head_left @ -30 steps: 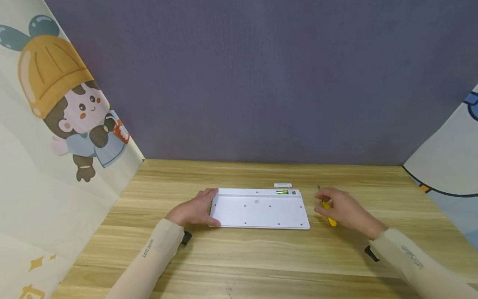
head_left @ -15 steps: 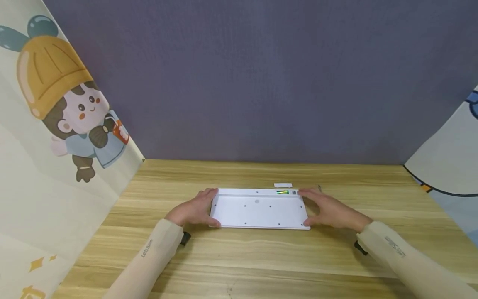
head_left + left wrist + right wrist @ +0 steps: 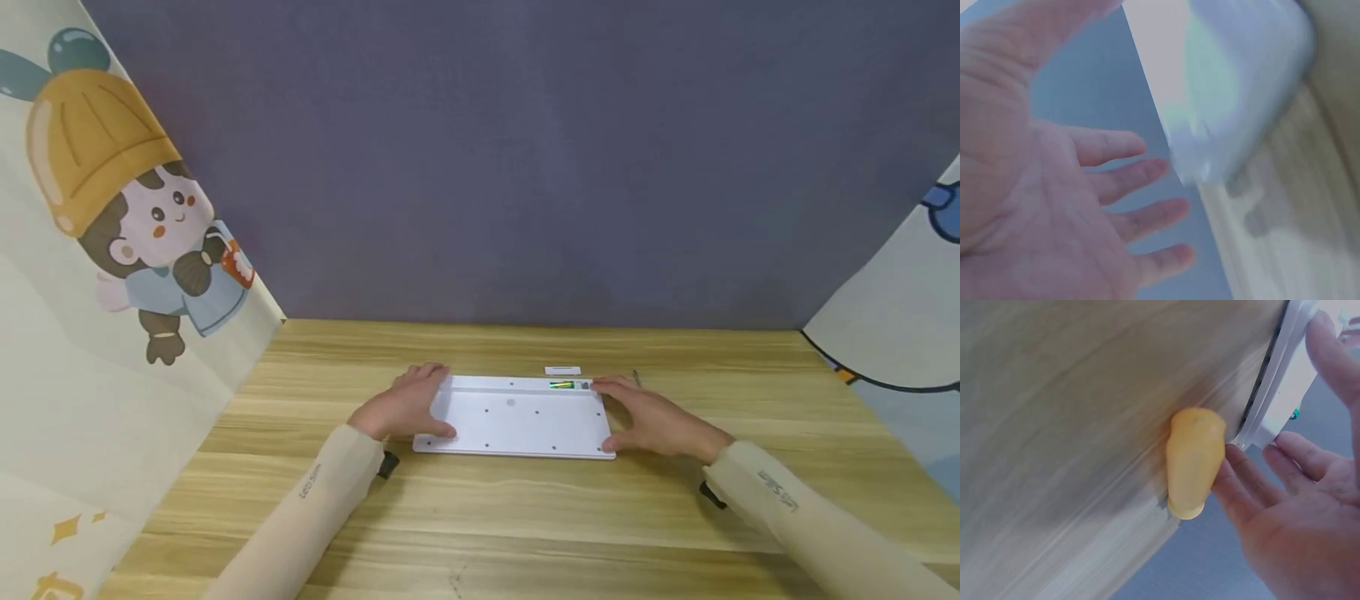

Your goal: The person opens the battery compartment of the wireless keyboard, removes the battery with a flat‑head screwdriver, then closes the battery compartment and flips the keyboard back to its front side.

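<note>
A white keyboard (image 3: 510,423) lies underside up on the wooden table, with screws dotted across it. Its open compartment at the far right holds a green and yellow battery (image 3: 561,385); the small white cover (image 3: 562,370) lies just behind. My right hand (image 3: 663,422) spans the keyboard's right end, thumb at the near corner and fingertips at the far one. Over the left end my left hand (image 3: 405,408) spreads; in the left wrist view its fingers are extended and apart from the blurred keyboard (image 3: 1254,81). A yellow-handled screwdriver (image 3: 1196,459) lies beside my right fingers, mostly hidden in the head view.
The wood-grain table (image 3: 480,525) stretches around the keyboard. A dark blue-grey panel (image 3: 480,167) rises at its back edge. Pale printed sheets (image 3: 52,400) with cartoon drawings hang at the left and right.
My right hand put the screwdriver down right of the keyboard and moved left onto the keyboard's right end. My left hand shifted slightly right, over the left end, uncovering its near-left corner.
</note>
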`<state>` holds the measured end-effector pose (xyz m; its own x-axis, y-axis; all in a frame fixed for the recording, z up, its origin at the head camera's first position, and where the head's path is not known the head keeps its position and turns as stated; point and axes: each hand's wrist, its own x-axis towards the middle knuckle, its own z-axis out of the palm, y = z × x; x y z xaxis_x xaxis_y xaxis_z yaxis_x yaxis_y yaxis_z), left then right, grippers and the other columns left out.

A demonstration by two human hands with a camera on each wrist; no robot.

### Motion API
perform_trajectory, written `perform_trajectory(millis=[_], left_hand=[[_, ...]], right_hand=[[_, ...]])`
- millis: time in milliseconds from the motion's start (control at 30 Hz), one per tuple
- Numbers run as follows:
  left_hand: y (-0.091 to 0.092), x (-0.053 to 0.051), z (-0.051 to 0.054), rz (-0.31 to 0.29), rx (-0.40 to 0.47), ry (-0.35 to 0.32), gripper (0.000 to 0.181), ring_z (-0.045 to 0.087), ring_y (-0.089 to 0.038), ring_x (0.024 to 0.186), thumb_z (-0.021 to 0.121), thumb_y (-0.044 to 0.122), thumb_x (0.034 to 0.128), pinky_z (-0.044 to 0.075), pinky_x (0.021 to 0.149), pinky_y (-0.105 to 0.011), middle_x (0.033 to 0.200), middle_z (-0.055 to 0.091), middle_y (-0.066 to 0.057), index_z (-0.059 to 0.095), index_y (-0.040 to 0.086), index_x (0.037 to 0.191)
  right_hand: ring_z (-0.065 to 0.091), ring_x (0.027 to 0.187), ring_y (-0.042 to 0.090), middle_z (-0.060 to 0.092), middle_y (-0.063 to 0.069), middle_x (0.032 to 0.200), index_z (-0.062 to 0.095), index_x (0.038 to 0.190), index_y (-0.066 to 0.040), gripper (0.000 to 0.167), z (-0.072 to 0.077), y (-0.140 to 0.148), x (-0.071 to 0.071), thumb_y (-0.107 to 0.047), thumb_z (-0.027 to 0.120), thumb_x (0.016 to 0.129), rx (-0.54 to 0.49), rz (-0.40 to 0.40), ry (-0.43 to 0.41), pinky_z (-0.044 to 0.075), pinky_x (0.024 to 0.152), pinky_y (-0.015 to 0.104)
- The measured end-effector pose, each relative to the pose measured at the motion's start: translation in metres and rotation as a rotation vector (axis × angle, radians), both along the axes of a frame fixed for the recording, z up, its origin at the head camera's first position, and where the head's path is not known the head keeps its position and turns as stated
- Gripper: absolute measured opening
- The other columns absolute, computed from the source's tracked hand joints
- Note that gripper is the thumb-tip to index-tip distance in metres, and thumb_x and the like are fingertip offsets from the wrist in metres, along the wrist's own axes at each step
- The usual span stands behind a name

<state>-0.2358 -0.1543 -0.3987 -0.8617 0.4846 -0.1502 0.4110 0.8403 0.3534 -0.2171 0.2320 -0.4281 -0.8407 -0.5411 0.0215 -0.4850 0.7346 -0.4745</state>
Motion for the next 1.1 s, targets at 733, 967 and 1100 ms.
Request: perform_trajectory(millis=[733,967,1100], left_hand=[[0.082,-0.02,0.002,-0.257,-0.021,0.015,0.089,0.023,-0.026,0.138,0.073,0.048,0.0782,0.018,0.111,-0.043,0.149,0.031,-0.008,0.033,0.007,0.146],[0.111,-0.026,-0.003,-0.309,-0.022,0.092,0.077,0.028,-0.025,0.135,0.07,0.044,0.083,0.02,0.111,-0.038,0.145,0.037,-0.007,0.039,0.008,0.143],[0.127,-0.029,-0.007,-0.327,-0.032,0.12,0.07,0.031,-0.023,0.132,0.067,0.045,0.085,0.023,0.11,-0.035,0.142,0.041,-0.004,0.043,0.01,0.141]], right_hand=[[0.039,0.126,0.038,0.033,0.018,0.145,0.037,0.141,0.0,0.088,0.006,-0.008,0.004,-0.03,0.082,0.071,0.034,-0.052,-0.054,0.035,0.1,0.052],[0.04,0.125,0.036,0.033,0.018,0.145,0.036,0.14,0.001,0.088,0.006,-0.008,0.004,-0.029,0.082,0.072,0.034,-0.041,-0.056,0.036,0.099,0.052],[0.041,0.124,0.036,0.033,0.017,0.144,0.036,0.141,0.0,0.088,0.006,-0.009,0.003,-0.03,0.081,0.072,0.043,-0.04,-0.056,0.037,0.098,0.052]])
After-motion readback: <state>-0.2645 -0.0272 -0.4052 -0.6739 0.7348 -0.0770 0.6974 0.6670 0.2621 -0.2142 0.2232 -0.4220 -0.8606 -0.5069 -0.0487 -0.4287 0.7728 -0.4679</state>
